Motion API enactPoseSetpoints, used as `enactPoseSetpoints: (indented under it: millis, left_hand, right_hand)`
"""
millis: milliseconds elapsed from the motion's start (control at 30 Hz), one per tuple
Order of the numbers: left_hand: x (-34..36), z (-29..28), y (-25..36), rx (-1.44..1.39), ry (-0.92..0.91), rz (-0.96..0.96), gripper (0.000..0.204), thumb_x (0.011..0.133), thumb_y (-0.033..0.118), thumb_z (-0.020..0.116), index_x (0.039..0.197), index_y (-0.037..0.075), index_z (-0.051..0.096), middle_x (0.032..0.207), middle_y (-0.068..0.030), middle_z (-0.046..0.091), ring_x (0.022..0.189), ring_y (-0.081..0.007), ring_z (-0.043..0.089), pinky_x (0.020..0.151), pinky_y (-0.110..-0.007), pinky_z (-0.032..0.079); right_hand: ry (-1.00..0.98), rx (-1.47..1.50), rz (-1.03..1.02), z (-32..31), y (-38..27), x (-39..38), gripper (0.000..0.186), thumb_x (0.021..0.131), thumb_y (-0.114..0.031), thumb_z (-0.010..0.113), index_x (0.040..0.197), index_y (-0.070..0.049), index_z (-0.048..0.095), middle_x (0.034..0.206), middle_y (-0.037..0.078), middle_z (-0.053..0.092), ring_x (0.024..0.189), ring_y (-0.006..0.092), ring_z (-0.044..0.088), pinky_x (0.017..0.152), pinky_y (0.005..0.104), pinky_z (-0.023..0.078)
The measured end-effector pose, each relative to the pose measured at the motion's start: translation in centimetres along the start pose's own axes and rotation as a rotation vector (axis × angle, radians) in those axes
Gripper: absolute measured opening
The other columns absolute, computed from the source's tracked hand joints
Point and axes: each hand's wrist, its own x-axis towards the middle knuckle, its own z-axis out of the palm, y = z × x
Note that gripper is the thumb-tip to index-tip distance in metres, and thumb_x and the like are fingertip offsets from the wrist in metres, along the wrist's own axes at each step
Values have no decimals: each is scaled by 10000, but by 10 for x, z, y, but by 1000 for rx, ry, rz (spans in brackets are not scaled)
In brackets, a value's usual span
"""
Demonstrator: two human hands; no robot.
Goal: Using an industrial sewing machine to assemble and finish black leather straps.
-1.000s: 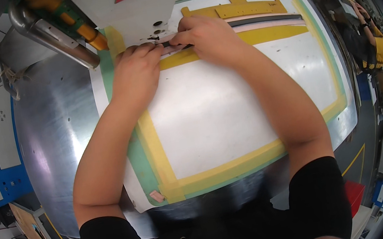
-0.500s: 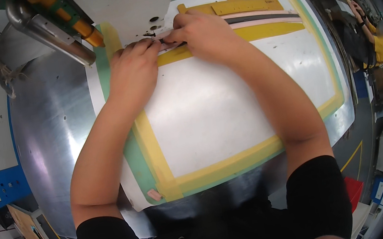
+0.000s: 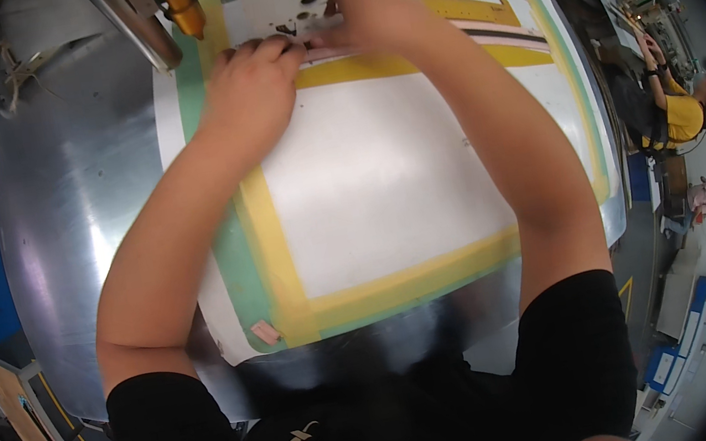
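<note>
- Head view, with clock directions taken from the middle of the white sheet (image 3: 383, 179): both your hands work near its far edge.
- Your left hand (image 3: 260, 87) is between ten and eleven o'clock, palm down, fingers bent and close together. Their tips reach the near-left end of the work; whether they grip it, you cannot tell from here.
- Your right hand (image 3: 384, 17) is at twelve o'clock, fingers curled, with a small gap between thumb and forefinger. The tips are blurred and partly hidden — what they hold, if anything, you cannot tell.
- The dark strip (image 3: 506, 36) runs from under your right hand toward one to two o'clock, a pale pink band (image 3: 328, 53) lying along it and showing between your hands.
- Just on your side of it lies a long yellow strip (image 3: 339, 71); beyond it, at one o'clock, a notched yellow template (image 3: 472, 9).
- Yellow tape (image 3: 408, 276) and green edging (image 3: 237, 248) frame the sheet on the metal counter (image 3: 73, 200).
- A small pink piece (image 3: 266, 331) sits at seven to eight o'clock — on the corner.
- A gold cylinder (image 3: 183, 12) stands toward eleven o'clock, beside a silver tube (image 3: 143, 32).
</note>
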Motion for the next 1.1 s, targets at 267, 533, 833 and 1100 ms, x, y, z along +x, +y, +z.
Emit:
enactPoseSetpoints:
  millis: [267, 533, 833, 1100]
  left_hand:
    - [-1, 1, 0, 18, 24, -1, 362, 965, 92, 575, 1312, 102, 677, 1298, -74, 664, 1206, -298, 608, 1049, -462, 456]
    - [-1, 0, 2, 23, 16, 4, 384, 972, 78, 563, 1341, 92, 665, 1335, -106, 654, 1244, -307, 594, 1088, -457, 440]
    - [0, -2, 4, -8, 10, -12, 352, 962, 55, 576, 1298, 67, 680, 1330, -112, 653, 1254, -300, 591, 1111, -456, 429]
    - [1, 1, 3, 14, 29, 4, 334, 968, 55, 576, 1286, 55, 680, 1312, -115, 652, 1240, -296, 597, 1101, -456, 433]
  right_hand:
    - [65, -270, 104, -15, 69, -23, 570, 805, -498, 821, 1165, -79, 680, 1129, 135, 721, 1096, 334, 686, 900, 450, 556]
    - [101, -382, 280, -27, 150, -54, 605, 806, -530, 832, 1177, -79, 673, 1183, 130, 714, 1124, 321, 679, 929, 445, 548]
    - [65, -461, 440, -42, 232, -76, 689, 781, -609, 829, 1200, -80, 687, 1190, 93, 723, 1137, 261, 691, 919, 412, 563]
    - [-33, -494, 598, -56, 288, -88, 756, 754, -664, 836, 1203, -72, 698, 1149, 97, 740, 1105, 260, 708, 884, 422, 573]
